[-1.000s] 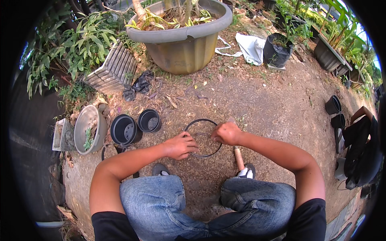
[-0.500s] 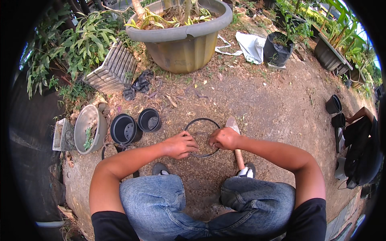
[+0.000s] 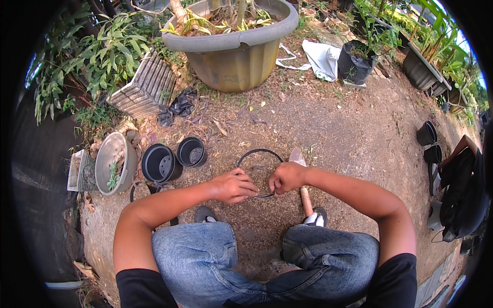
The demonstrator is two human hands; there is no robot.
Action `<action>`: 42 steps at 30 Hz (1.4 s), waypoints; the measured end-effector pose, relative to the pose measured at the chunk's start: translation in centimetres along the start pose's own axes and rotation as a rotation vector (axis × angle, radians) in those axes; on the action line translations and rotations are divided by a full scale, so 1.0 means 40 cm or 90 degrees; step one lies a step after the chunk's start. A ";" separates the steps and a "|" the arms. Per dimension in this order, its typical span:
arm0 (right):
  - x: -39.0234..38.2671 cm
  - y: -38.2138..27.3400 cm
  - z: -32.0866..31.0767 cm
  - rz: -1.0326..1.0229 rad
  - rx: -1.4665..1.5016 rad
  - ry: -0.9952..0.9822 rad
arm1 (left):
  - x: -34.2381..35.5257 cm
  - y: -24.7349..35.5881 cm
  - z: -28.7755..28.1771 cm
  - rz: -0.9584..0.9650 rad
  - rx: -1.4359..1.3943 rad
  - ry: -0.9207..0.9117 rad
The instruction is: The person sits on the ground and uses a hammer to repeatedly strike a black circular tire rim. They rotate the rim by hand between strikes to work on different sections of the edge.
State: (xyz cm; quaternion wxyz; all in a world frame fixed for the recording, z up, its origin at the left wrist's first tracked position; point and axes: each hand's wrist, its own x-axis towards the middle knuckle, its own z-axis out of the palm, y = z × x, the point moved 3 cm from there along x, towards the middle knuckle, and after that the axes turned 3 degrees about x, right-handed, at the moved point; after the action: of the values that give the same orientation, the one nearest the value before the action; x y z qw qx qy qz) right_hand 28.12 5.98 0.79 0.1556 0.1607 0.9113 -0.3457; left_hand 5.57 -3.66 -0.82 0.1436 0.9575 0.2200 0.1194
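Note:
A thin black hoop point(image 3: 260, 150) is held in front of my knees, its far arc bowed away from me. My left hand point(image 3: 235, 187) is curled at the hoop's near left side, fingers bent and pointing right. Across a narrow gap, my right hand point(image 3: 286, 177) pinches the near right side of the hoop. The hoop's sides are partly hidden behind both hands. Beside my right wrist a trowel point(image 3: 306, 201) lies on the ground, its pale blade pointing away and its wooden handle toward my right shoe.
Two black plastic pots point(image 3: 160, 163) lie left of the hoop, near a tan planter point(image 3: 117, 164) holding a small plant. A large potted tree's planter point(image 3: 231, 61) stands ahead. At the far right, a person in dark clothing point(image 3: 465, 190) crouches near black pots point(image 3: 427, 134).
My left hand has slid slightly right along the hoop's near side, so the two hands are closer together. The hoop has shifted a little; the trowel stays where it was.

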 end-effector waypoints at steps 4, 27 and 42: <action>0.013 0.005 0.027 0.025 -0.042 0.064 | 0.024 0.033 0.004 0.039 -0.012 0.045; 0.039 0.030 0.095 -0.113 -0.152 0.139 | -0.020 -0.017 -0.013 -0.112 0.082 -0.053; -0.018 0.023 0.021 0.104 -0.053 0.140 | 0.021 -0.005 -0.021 -0.267 -0.016 -0.028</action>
State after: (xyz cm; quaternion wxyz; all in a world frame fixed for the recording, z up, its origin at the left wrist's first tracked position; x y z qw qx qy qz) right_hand 29.26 5.93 -0.05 0.0893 0.2646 0.9203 -0.2739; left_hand 5.98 -2.93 0.03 0.1822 0.8911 0.4099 0.0686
